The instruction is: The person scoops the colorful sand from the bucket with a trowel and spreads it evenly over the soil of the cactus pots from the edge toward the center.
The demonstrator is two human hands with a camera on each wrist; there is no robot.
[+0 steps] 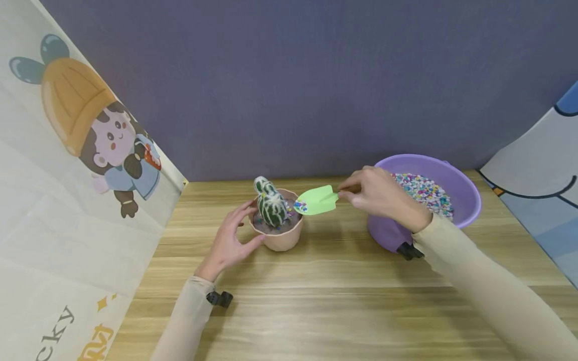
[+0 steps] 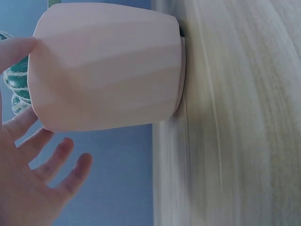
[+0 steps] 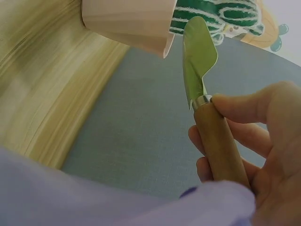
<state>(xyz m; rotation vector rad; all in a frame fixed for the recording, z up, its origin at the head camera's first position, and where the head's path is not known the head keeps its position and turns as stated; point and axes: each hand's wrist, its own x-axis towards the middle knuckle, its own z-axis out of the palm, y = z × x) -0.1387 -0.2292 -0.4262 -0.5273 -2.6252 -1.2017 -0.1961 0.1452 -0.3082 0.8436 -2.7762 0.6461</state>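
Observation:
A pink flowerpot (image 1: 282, 241) holding a striped green cactus (image 1: 271, 205) stands on the wooden table, with some coloured pebbles on its soil. My left hand (image 1: 230, 243) holds the pot's rim from the left, thumb in front and fingers behind; in the left wrist view its lower fingers (image 2: 75, 172) spread away from the pot (image 2: 103, 70). My right hand (image 1: 377, 193) grips a small trowel (image 3: 200, 52) by its wooden handle (image 3: 218, 141). The trowel's light green blade (image 1: 318, 200) carries a few coloured pebbles, and its tip is over the pot's right rim.
A purple basin (image 1: 467, 200) of multicoloured pebbles (image 1: 422, 193) stands on the right, partly behind my right hand and wrist. A dark blue-grey panel (image 1: 289, 90) rises at the table's back edge. Printed sheets line the left and right sides.

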